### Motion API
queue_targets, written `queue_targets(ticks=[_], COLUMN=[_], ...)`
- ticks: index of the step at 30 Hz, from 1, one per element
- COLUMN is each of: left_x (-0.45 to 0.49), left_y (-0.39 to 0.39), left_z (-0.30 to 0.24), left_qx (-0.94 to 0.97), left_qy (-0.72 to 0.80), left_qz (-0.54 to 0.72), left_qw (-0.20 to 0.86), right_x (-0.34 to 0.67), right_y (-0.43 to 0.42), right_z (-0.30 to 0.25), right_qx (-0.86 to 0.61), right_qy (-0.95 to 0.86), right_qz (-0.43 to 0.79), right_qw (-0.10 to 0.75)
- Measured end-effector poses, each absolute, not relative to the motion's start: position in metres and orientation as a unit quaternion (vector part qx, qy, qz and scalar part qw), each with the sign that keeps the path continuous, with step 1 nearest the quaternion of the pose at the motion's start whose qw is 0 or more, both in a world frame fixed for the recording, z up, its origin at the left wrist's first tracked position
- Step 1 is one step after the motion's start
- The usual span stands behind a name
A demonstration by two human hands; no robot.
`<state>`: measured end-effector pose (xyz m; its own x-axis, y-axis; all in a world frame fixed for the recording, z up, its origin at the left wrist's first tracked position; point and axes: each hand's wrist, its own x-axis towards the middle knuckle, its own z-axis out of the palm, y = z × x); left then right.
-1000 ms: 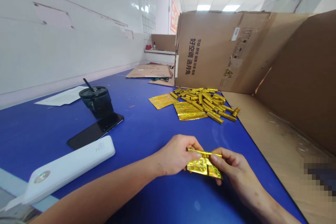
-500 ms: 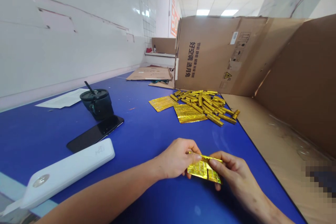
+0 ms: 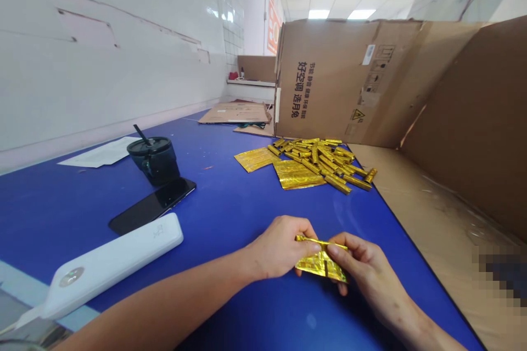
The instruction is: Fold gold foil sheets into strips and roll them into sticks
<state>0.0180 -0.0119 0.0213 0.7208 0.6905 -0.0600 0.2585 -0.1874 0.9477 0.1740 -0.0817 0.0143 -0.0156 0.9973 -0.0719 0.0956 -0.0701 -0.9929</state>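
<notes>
A crinkled gold foil sheet hangs from between my hands, its upper edge rolled into a thin strip. My left hand pinches the strip's left end, and my right hand grips its right end between thumb and fingers. Ahead on the blue table lies a heap of several rolled gold foil tubes. Two flat gold foil sheets rest at the heap's left side, and neither hand touches them.
To my left stand a black lidded tumbler with a straw, a black phone, a white power bank and a paper sheet. A large opened cardboard box stands past the table's far right edge.
The view has tilted slightly. Both hands remain in nearly the same place on the foil, and its rolled upper edge now runs straighter between them.
</notes>
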Motion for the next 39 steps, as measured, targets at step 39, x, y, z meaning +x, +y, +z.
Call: queue_targets(ticks=[39], left_x=[0.014], left_y=[-0.011], left_z=[0.025], left_qx=[0.827], left_qy=[0.287], left_qz=[0.146], left_qw=[0.461], right_x=[0.175], right_y=[-0.083], right_z=[0.009], right_qx=[-0.571], right_qy=[-0.564], right_qz=[0.433], right_qw=[0.41])
